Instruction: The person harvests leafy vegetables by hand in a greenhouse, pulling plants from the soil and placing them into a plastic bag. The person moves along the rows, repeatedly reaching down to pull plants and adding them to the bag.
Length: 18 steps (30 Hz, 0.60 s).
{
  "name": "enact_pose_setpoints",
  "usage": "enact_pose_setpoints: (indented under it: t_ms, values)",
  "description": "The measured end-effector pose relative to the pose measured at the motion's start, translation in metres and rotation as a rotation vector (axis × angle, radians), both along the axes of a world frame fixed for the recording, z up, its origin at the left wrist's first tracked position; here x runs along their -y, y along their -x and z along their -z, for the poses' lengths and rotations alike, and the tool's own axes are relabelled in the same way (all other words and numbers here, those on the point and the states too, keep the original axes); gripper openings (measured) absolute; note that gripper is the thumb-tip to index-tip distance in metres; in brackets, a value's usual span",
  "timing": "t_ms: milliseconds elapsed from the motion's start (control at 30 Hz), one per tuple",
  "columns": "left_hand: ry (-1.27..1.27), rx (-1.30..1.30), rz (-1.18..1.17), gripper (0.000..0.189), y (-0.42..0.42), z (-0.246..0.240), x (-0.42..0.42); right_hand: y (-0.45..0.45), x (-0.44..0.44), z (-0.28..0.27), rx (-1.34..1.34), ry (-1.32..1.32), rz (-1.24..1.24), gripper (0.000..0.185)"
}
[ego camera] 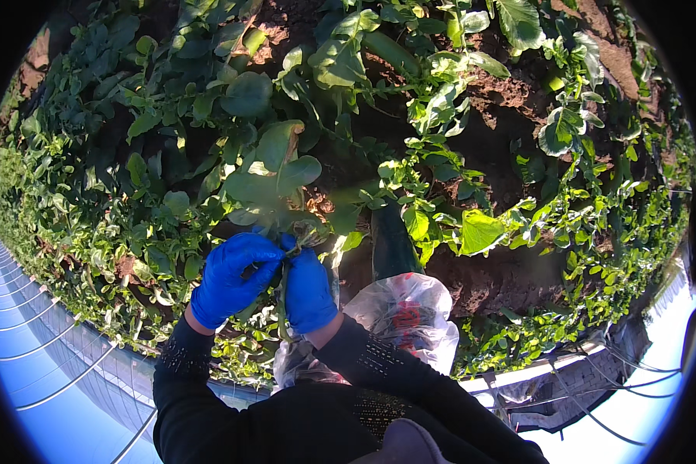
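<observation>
Both my hands wear blue gloves and meet close in front of my body. My right hand (308, 293) is closed around the stem of a leafy plant (283, 304), whose stalk runs down along the palm. My left hand (232, 281) pinches a thin, wilted piece (301, 238) at the same stem, its thumb and fingertips touching beside the right hand. Broad green leaves (275, 174), one with a browned edge, spread just beyond the fingers. Whether they belong to the held stem is hard to tell. The right fingertips are partly hidden.
A translucent plastic bag with red print (406, 316) covers my leg area, above a dark boot or trouser leg (391, 240). Dense leafy plants grow all around, with bare brown soil (499, 278) between rows. Curved metal hoops (64, 391) rise at the left rim; a block wall (600, 377) stands right.
</observation>
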<state>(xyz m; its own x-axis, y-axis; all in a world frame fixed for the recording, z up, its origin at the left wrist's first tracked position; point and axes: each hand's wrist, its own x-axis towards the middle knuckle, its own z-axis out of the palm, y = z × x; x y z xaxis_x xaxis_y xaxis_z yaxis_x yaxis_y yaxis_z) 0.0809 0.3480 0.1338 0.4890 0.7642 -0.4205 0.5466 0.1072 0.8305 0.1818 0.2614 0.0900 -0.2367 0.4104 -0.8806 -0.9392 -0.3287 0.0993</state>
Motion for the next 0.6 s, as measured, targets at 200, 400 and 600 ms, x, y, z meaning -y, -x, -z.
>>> enact_pose_setpoints:
  t_ms: [200, 400, 600]
  values:
    - [0.009, -0.077, -0.096, 0.018, -0.001, 0.010, 0.020, 0.009, 0.003, 0.003, 0.022, 0.032, 0.070, 0.049]
    - [0.150, -0.029, -0.181, 0.017, 0.002, 0.010, 0.016, 0.005, -0.020, -0.008, 0.282, -0.001, -0.150, 0.051]
    - [0.576, 0.340, -0.329, 0.012, 0.043, 0.064, -0.008, 0.001, -0.024, -0.008, 0.383, 0.071, -0.253, 0.031]
